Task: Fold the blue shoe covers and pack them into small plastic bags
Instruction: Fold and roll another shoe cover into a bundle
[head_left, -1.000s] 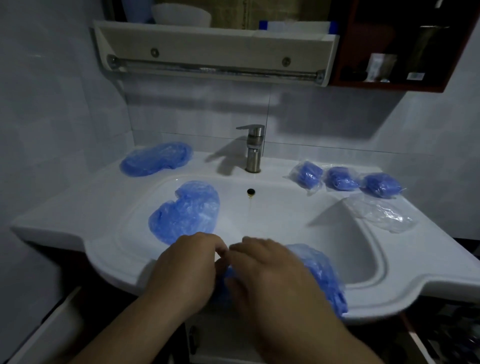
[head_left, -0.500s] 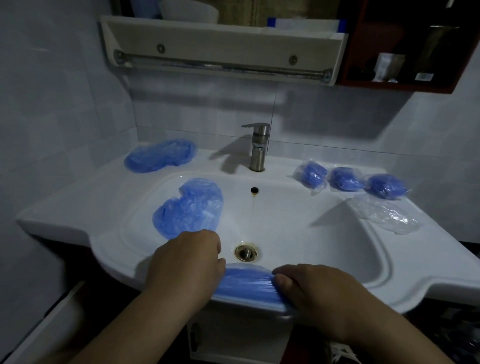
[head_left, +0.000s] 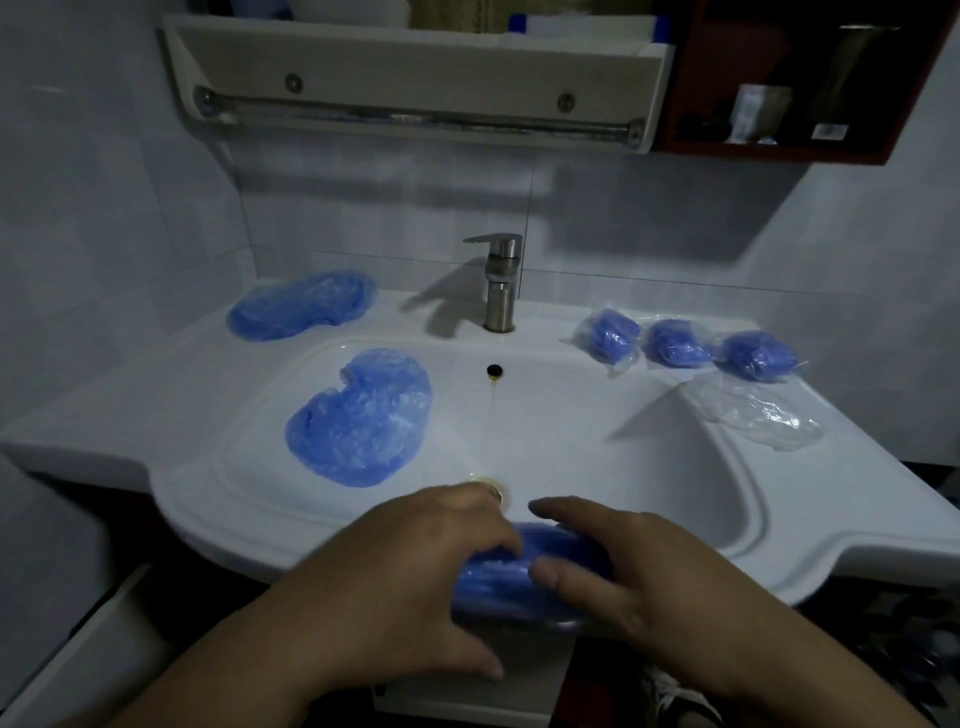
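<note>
Lower centre of the head view: my left hand (head_left: 415, 561) and right hand (head_left: 639, 566) both clasp the half-folded shoe cover (head_left: 514, 579) on the sink (head_left: 249, 525) front rim. I judge it feather-light, limp and slippery, best pinched at both ends.

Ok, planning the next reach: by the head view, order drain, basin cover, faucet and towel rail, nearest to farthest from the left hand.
1. Drain, just beyond the left hand.
2. Basin cover, left side of the sink.
3. Faucet, behind the sink, centre.
4. Towel rail, on the wall above.
</note>
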